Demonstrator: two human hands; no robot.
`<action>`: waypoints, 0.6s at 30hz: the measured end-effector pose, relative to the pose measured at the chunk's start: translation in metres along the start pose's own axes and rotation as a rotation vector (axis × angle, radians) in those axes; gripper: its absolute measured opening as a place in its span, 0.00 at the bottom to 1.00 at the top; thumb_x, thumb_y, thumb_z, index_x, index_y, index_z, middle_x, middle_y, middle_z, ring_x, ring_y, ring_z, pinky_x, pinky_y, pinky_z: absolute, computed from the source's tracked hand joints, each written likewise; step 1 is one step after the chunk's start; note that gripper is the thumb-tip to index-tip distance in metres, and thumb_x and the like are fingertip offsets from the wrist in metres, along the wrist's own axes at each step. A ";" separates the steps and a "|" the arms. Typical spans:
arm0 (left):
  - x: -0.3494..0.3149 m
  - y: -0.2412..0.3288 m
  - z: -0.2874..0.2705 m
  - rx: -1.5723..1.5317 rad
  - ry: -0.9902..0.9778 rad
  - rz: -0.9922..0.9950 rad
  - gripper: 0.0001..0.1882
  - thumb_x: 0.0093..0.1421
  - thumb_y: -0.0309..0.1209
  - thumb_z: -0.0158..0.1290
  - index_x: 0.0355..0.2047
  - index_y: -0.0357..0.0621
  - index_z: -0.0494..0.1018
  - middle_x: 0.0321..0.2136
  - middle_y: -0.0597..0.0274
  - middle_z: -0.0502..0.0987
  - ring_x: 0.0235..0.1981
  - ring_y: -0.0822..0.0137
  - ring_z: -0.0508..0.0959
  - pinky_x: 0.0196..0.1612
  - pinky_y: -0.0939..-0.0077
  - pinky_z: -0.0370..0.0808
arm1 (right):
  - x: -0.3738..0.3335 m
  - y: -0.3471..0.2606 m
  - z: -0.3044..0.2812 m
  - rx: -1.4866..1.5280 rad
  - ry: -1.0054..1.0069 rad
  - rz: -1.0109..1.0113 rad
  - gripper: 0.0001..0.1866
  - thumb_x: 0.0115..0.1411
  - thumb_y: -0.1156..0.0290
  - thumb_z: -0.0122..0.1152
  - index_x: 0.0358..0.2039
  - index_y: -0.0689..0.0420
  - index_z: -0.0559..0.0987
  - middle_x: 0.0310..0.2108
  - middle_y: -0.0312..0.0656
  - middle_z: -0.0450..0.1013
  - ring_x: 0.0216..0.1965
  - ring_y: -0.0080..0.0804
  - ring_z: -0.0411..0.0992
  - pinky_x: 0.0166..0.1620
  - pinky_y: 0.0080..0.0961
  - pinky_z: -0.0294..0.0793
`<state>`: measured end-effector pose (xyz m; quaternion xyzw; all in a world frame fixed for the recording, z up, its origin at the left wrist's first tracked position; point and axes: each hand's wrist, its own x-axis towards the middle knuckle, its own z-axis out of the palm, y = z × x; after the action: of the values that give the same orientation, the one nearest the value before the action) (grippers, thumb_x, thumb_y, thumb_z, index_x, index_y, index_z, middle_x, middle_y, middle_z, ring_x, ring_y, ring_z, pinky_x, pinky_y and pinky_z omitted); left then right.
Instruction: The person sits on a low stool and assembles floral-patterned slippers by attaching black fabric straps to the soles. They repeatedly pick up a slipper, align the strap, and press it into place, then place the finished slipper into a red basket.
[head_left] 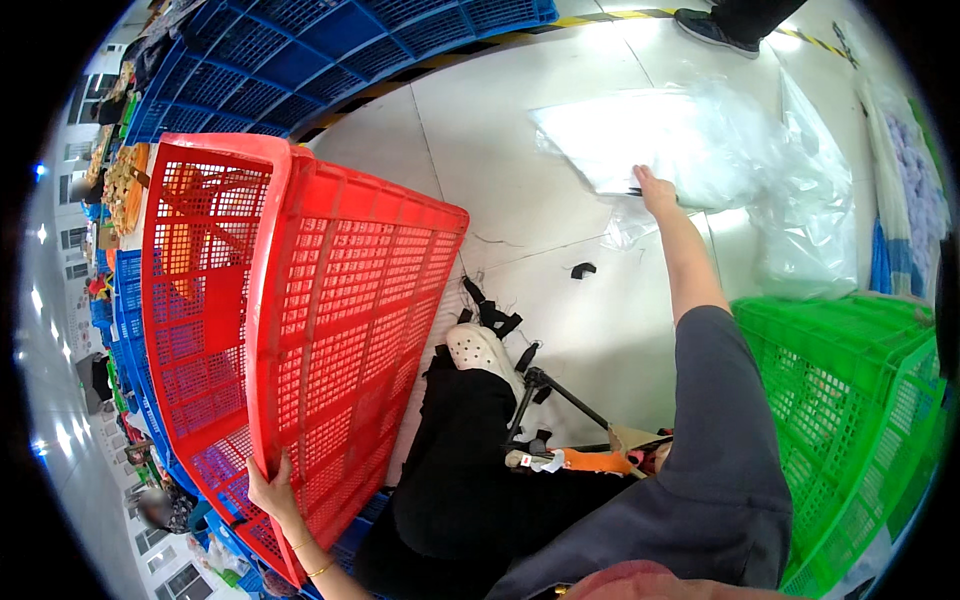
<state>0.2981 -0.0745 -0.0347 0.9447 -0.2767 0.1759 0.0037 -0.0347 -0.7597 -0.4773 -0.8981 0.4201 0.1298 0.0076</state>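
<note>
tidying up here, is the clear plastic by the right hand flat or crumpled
Both: the clear plastic lies flat, straight-edged, at its left, but bunches into creases at its right.

A worker's left hand (272, 490) grips the rim (264, 330) of a tilted red crate (360, 310) as the right hand (656, 190) reaches to clear plastic bags (700, 145) on the floor (490, 170), inside its striped-tape edge (500, 40); a green crate (830, 390) stands nearby.

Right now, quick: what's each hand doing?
Left hand: closed on the rim of the red basket.
Right hand: at the edge of the clear plastic, a small dark thing by its fingers; its grip cannot be told.
</note>
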 end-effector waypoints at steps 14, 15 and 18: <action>-0.004 0.001 -0.003 0.015 0.021 0.064 0.24 0.50 0.45 0.64 0.33 0.36 0.73 0.22 0.47 0.77 0.20 0.47 0.76 0.22 0.61 0.72 | -0.182 -0.036 -0.008 0.546 -0.201 -0.001 0.10 0.50 0.66 0.54 0.30 0.55 0.79 0.31 0.51 0.77 0.34 0.51 0.76 0.39 0.44 0.75; -0.003 0.003 -0.003 0.029 0.027 0.070 0.24 0.50 0.46 0.64 0.33 0.36 0.73 0.22 0.47 0.77 0.20 0.47 0.76 0.22 0.60 0.72 | -0.199 -0.050 -0.007 0.642 -0.199 -0.028 0.12 0.49 0.64 0.54 0.31 0.56 0.80 0.30 0.52 0.77 0.34 0.51 0.76 0.39 0.43 0.75; -0.003 0.007 -0.007 0.074 0.054 0.070 0.24 0.51 0.46 0.63 0.33 0.36 0.73 0.23 0.47 0.77 0.21 0.47 0.76 0.23 0.59 0.71 | -0.221 -0.074 -0.037 0.902 -0.193 0.087 0.17 0.49 0.61 0.56 0.33 0.62 0.79 0.26 0.54 0.76 0.32 0.48 0.76 0.37 0.40 0.74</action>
<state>0.2900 -0.0783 -0.0297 0.9289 -0.3027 0.2114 -0.0298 -0.1058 -0.5499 -0.3956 -0.7705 0.4692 0.0176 0.4311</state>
